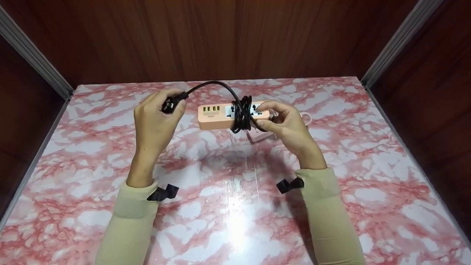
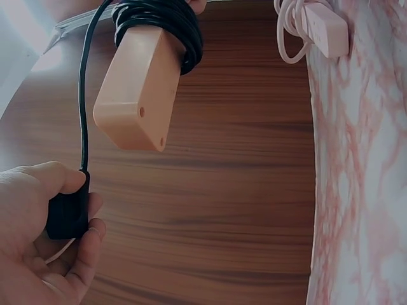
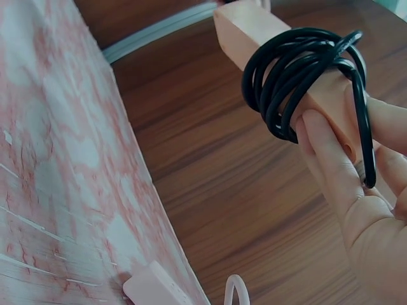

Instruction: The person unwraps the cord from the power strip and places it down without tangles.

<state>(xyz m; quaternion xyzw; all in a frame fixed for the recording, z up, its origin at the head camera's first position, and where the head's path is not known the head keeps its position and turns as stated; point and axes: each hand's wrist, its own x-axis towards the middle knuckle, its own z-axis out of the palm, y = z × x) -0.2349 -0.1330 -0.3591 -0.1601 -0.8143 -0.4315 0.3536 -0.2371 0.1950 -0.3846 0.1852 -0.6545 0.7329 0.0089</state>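
Observation:
My right hand (image 1: 290,127) grips one end of an orange power strip (image 1: 211,119), which is raised above the table. A black cord (image 3: 296,79) is wound several turns round the strip's middle. From the coil a free length arcs over to the black plug (image 1: 170,105), pinched between the thumb and fingers of my left hand (image 1: 156,114). USB ports and white sockets show on the strip's face in the head view. In the left wrist view the plug (image 2: 68,213) hangs below the strip's bare end (image 2: 137,95), apart from it.
Behind the strip, a pale pink power strip (image 2: 327,30) with its own looped cord (image 2: 289,32) lies on the red-and-white marbled table (image 1: 206,221). Dark wood panels (image 1: 220,40) with metal corner rails enclose the back and sides.

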